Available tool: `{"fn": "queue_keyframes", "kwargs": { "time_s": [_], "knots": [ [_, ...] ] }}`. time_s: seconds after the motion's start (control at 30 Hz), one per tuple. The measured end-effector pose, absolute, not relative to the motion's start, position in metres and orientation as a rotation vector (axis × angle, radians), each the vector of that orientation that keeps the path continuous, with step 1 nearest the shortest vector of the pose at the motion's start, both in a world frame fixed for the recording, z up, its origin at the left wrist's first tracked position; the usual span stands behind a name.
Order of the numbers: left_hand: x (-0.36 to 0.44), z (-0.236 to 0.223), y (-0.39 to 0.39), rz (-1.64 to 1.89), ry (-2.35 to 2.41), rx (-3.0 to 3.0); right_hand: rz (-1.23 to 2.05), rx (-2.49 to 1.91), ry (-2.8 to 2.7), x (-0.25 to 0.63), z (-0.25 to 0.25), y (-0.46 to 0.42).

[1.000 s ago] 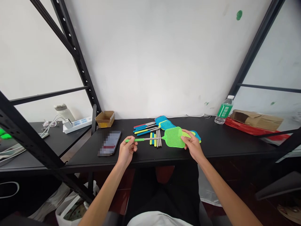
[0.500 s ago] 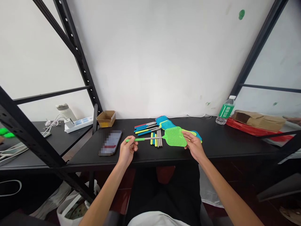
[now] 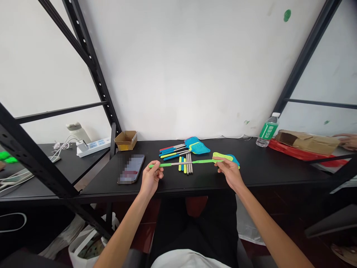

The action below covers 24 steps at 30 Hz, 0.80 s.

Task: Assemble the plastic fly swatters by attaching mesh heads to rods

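Note:
A green fly swatter (image 3: 192, 162) stretches level between my hands above the black table (image 3: 262, 171), its mesh head turned edge-on so it looks like a thin line. My left hand (image 3: 151, 178) pinches the green handle end. My right hand (image 3: 228, 172) grips the head's far end. Under it lie several loose handle rods (image 3: 185, 165) in yellow, blue and grey. Behind them sit more swatters with blue heads (image 3: 196, 146) and coloured handles (image 3: 171, 152). A yellow-green swatter head (image 3: 223, 156) over a blue one lies by my right hand.
A phone (image 3: 131, 169) lies left of my left hand. A small open cardboard box (image 3: 125, 140) stands at the back left. A green-labelled water bottle (image 3: 267, 130), a brown paper bag (image 3: 306, 142) and another person's hand (image 3: 347, 141) are at the right. Black shelf posts frame both sides.
The green swatter's head has turned from flat and face-up to edge-on. My right hand moved a little right with it; my left hand stayed put.

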State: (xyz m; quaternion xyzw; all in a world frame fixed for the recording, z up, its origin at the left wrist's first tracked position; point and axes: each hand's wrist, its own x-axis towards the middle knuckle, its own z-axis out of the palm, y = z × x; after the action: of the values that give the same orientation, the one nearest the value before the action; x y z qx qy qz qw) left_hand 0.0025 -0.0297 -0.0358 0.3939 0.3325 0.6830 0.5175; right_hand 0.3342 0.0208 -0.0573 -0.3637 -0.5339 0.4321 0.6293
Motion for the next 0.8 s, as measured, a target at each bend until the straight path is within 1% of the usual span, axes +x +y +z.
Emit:
{"fn": "queue_keyframes", "kwargs": {
  "time_s": [0.17,0.47,0.8],
  "knots": [
    [0.002,-0.036,-0.03,1.642,0.797,0.941,1.018,-0.878,-1.153,0.335,-0.06,0.024],
    [0.004,-0.034,-0.031,1.66,0.818,0.927,1.038,-0.836,-1.261,0.331,-0.047,0.009],
    [0.003,-0.034,-0.031,1.657,0.811,0.936,1.076,-0.857,-1.294,0.335,-0.055,0.017]
  ]
}}
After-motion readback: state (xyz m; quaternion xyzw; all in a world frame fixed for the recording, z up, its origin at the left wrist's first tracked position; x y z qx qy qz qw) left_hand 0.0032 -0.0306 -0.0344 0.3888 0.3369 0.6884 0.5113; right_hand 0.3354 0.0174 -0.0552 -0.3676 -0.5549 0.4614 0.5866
